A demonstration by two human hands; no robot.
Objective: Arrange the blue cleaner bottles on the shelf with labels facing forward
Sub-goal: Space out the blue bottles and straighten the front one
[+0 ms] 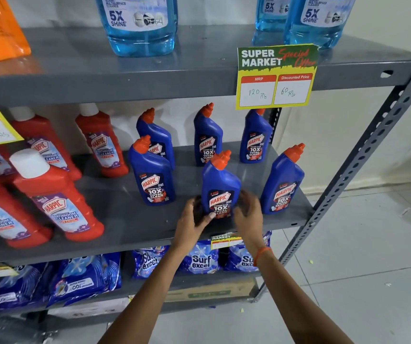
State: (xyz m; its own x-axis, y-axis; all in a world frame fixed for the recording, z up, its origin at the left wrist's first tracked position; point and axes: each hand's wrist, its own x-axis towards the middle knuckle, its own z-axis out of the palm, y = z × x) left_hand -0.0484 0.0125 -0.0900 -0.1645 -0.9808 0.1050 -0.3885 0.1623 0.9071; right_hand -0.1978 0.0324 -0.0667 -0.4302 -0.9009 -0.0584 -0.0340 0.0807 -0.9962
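Blue bottle (pixel 220 188) stands upright on the shelf (pixel 125 219), label forward, grasped by left hand (pixel 192 223) and right hand (pixel 247 216).

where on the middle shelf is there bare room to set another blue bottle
Bare shelf lies in front, between the red bottle and the left hand. It is crowded behind, around the held blue bottle and the right hand.
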